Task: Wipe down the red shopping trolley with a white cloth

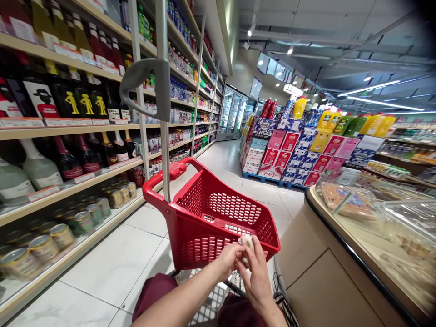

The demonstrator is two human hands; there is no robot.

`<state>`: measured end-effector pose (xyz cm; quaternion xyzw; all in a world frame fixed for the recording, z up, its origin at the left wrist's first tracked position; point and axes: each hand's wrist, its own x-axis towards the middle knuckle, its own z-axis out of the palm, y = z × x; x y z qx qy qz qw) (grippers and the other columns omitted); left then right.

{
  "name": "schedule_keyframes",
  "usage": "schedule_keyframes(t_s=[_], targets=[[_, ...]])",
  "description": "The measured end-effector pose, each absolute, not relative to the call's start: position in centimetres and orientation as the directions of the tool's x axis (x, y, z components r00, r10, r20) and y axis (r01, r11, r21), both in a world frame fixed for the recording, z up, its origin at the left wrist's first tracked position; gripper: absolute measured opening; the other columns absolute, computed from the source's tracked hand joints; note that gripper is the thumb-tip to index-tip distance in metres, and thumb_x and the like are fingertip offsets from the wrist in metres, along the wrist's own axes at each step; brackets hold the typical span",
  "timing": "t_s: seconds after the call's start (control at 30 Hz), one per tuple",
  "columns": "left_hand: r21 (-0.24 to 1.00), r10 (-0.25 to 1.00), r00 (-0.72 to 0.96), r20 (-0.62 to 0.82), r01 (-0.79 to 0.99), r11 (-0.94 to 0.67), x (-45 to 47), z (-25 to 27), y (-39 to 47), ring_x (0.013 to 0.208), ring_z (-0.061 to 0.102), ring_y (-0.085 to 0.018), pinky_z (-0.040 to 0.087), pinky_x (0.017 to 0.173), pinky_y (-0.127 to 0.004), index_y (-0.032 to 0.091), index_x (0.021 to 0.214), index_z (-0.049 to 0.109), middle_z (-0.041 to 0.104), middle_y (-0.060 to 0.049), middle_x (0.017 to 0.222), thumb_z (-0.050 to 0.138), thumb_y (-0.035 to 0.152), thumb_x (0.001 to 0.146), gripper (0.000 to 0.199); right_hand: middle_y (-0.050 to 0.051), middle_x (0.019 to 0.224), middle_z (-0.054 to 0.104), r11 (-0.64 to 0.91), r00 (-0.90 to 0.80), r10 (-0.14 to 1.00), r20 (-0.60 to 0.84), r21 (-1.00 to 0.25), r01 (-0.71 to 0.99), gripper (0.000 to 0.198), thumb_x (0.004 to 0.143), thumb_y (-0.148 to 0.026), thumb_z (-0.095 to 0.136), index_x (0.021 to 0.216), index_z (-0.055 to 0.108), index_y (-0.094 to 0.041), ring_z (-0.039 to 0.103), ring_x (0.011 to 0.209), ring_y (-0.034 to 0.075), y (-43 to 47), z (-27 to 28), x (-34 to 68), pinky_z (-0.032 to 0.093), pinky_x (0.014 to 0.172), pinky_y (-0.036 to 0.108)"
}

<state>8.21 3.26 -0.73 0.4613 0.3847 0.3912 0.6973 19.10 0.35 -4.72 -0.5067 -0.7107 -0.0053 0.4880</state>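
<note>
My left hand (229,262) and my right hand (255,269) meet at the near side of a red shopping cart basket (218,227). Between them is a small whitish item (244,240), mostly covered by my fingers; its kind cannot be made out. Both hands have their fingers curled around it. Under the hands, part of the cart's lower metal frame shows. The basket is seen from above, and its perforated walls and floor are visible. A metal pole (165,154) with a grey hooked handle (146,88) rises at the cart's left end.
Shelves (68,127) of bottles and cans line the left side. At right stands a counter (327,254) with clear plastic food packs (350,200). Stacked drink cartons (282,150) on a blue pallet are further ahead, and glass-door fridges (231,111) stand at the back.
</note>
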Motion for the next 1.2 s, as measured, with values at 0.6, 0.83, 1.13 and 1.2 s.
schedule_keyframes(t_s=[0.6, 0.83, 1.13, 1.2], targets=[[0.162, 0.838, 0.221, 0.499, 0.926, -0.341, 0.8, 1.9, 5.6, 0.126, 0.027, -0.024, 0.01, 0.106, -0.049, 0.013, 0.121, 0.045, 0.039, -0.011, 0.133, 0.042, 0.011, 0.069, 0.052, 0.007, 0.135, 0.036, 0.442, -0.011, 0.64, 0.768, -0.357, 0.823, 0.052, 0.08, -0.01, 0.03, 0.131, 0.034, -0.022, 0.024, 0.128, 0.022, 5.1, -8.0, 21.7, 0.029, 0.099, 0.048], [-0.117, 0.799, 0.402, 0.448, 0.912, -0.393, -3.4, 1.3, 6.2, 0.128, 0.022, -0.021, 0.009, 0.106, -0.043, 0.009, 0.126, 0.039, 0.038, -0.01, 0.134, 0.037, 0.011, 0.073, 0.053, 0.013, 0.131, 0.039, 0.245, 0.143, 0.655, 0.742, -0.387, 0.889, 0.053, 0.077, -0.012, 0.033, 0.13, 0.034, -0.018, 0.026, 0.126, 0.027, 5.3, -8.0, 24.2, 0.026, 0.095, 0.056], [-0.17, 0.773, 0.48, 0.414, 0.875, -0.453, -5.3, 2.0, 5.9, 0.129, 0.018, -0.021, 0.006, 0.107, -0.042, 0.005, 0.128, 0.033, 0.033, -0.012, 0.137, 0.037, 0.01, 0.072, 0.056, 0.013, 0.135, 0.033, 0.324, -0.005, 0.712, 0.702, -0.322, 0.89, 0.054, 0.076, -0.007, 0.033, 0.128, 0.037, -0.019, 0.024, 0.127, 0.025, 5.7, -6.8, 19.3, 0.026, 0.096, 0.054], [-0.164, 0.771, 0.477, 0.422, 0.876, -0.453, -5.1, 1.7, 5.8, 0.13, 0.017, -0.022, 0.006, 0.107, -0.043, 0.004, 0.128, 0.032, 0.032, -0.012, 0.138, 0.038, 0.01, 0.072, 0.057, 0.015, 0.134, 0.034, 0.261, 0.079, 0.696, 0.713, -0.355, 0.898, 0.054, 0.076, -0.006, 0.033, 0.129, 0.036, -0.016, 0.024, 0.127, 0.026, 5.6, -6.5, 18.7, 0.026, 0.095, 0.054]])
